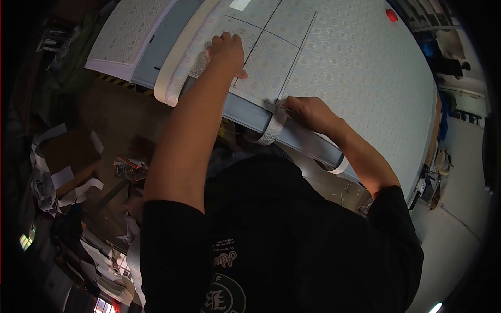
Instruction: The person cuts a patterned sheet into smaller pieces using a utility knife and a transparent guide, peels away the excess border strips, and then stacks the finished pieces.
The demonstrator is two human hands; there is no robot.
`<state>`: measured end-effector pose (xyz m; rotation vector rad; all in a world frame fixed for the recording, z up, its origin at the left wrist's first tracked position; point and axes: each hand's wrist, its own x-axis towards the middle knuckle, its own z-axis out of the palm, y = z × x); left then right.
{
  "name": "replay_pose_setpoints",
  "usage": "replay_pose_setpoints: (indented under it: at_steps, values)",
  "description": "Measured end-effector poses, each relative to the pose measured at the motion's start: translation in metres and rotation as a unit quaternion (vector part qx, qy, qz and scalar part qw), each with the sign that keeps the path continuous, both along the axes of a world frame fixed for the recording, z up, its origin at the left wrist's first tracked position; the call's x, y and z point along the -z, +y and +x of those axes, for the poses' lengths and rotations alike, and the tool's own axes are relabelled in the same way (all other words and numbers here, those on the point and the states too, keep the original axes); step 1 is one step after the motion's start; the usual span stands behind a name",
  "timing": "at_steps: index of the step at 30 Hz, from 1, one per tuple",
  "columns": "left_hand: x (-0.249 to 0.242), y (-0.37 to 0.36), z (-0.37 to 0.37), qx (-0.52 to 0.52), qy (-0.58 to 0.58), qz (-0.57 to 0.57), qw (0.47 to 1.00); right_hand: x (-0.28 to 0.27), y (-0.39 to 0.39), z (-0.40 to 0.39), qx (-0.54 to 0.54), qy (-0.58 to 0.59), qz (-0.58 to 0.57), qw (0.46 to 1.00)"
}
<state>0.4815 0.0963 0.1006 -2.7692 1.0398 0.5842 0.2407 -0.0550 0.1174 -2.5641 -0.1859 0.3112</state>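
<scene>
A pale sheet of patterned fabric [360, 68] covers the table, with dark straight lines crossing it near the middle. My left hand [228, 53] rests on the sheet left of these lines, with the thumb spread away from the bent fingers. At the table's near edge, my right hand [312, 112] is closed, its fingers pressed together at the lower end of one dark line. A small greyish shape at its fingertips is blurred, and I cannot make out what it is. Just below these fingertips, a curled patterned strip [274, 128] hangs over the grey table edge [248, 113].
Another patterned sheet [122, 36] lies at upper left beyond a grey band. A red object [391, 15] sits at the far right of the table. An open cardboard box [70, 156] and scraps stand on the floor at left. Another pale strip [336, 168] hangs at the near edge.
</scene>
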Motion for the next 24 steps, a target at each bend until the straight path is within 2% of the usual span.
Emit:
replay_pose_setpoints:
  at_steps: [5,8,11,13,16,18,19,21,24]
  values:
    - [-0.003,-0.003,0.001,0.031,-0.011,0.031,0.999,0.008,0.005,-0.003,0.022,-0.005,-0.002,1.000]
    - [-0.006,-0.005,0.001,0.030,0.008,0.036,0.999,0.023,0.008,0.000,0.027,-0.067,0.040,0.997]
    - [-0.012,-0.006,0.001,0.023,0.024,0.039,0.999,0.039,0.026,0.022,0.027,-0.079,0.019,0.996]
    - [-0.011,-0.003,0.002,0.030,0.020,0.042,0.998,0.045,0.042,0.043,0.018,-0.151,0.066,0.986]
    - [0.000,0.005,0.016,0.056,-0.007,0.007,0.998,0.037,0.060,0.060,0.032,-0.136,0.041,0.989]
    - [0.003,0.012,0.042,0.170,0.018,0.018,0.985,0.032,0.060,0.062,0.041,-0.120,0.041,0.991]
    - [0.003,0.018,0.053,0.173,0.017,0.020,0.985,0.030,0.061,0.061,0.048,-0.100,0.040,0.993]
    - [-0.002,0.031,0.071,0.252,-0.004,0.018,0.968,0.033,0.061,0.063,0.040,-0.115,0.043,0.992]
    - [0.004,0.032,0.082,0.282,0.008,0.009,0.959,0.044,0.077,0.085,0.038,-0.142,0.038,0.988]
